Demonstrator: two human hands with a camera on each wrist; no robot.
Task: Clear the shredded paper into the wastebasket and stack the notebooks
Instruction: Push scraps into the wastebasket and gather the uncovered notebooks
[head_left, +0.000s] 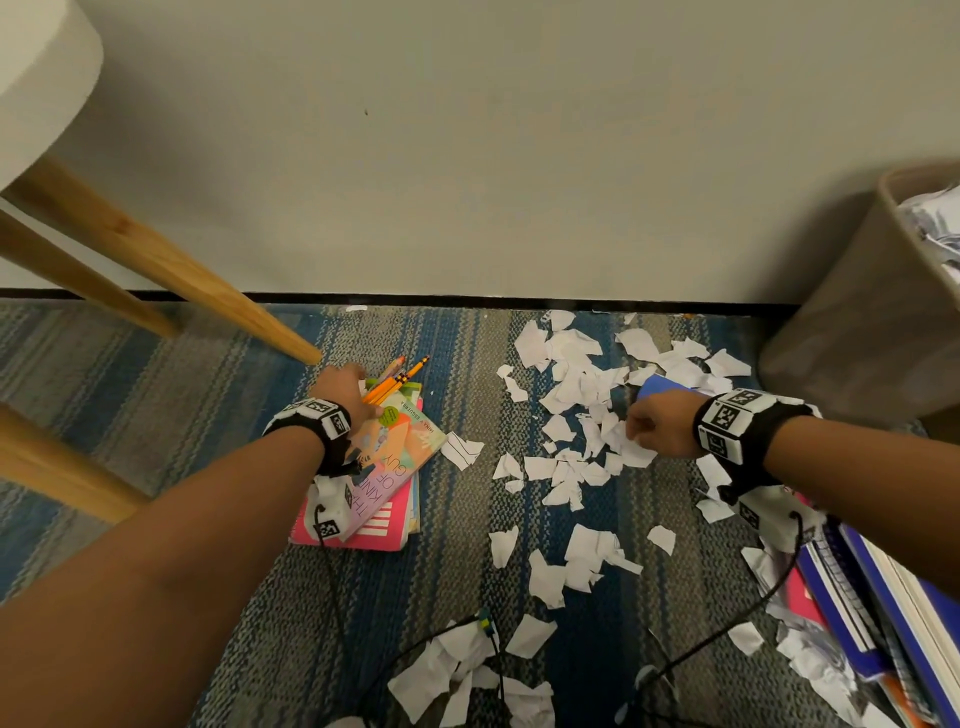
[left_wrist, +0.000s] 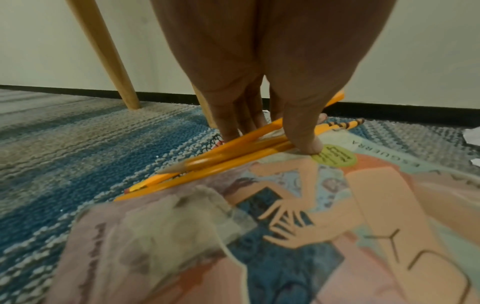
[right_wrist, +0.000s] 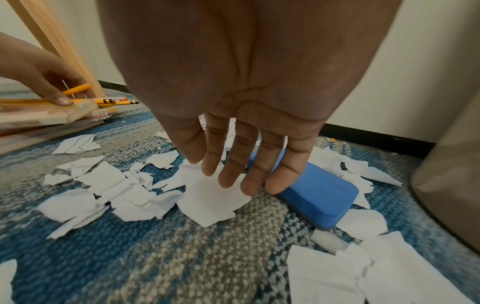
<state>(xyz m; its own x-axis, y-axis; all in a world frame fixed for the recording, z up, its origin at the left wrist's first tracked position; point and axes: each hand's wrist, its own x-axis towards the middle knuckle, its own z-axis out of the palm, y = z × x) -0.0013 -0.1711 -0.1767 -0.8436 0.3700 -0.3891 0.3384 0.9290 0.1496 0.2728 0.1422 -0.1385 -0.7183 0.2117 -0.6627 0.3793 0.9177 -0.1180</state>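
Torn white paper scraps (head_left: 571, 395) litter the striped carpet. My right hand (head_left: 636, 428) hovers over them, fingers straight and pointing down, fingertips (right_wrist: 249, 185) touching one scrap (right_wrist: 213, 201) beside a blue eraser (right_wrist: 319, 193). My left hand (left_wrist: 270, 142) pinches several yellow pencils (left_wrist: 233, 156) between thumb and fingers on top of a stack of books (head_left: 384, 478) with an illustrated cover (left_wrist: 337, 216). More notebooks (head_left: 878, 597) lie at the lower right, partly under scraps. The tan wastebasket (head_left: 872, 322) stands at the right with paper inside.
Wooden table legs (head_left: 171, 270) slant down at the left, one ending just beyond my left hand. The wall and black baseboard (head_left: 467, 299) close off the far side. Black cables (head_left: 498, 660) trail over the carpet near me among more scraps.
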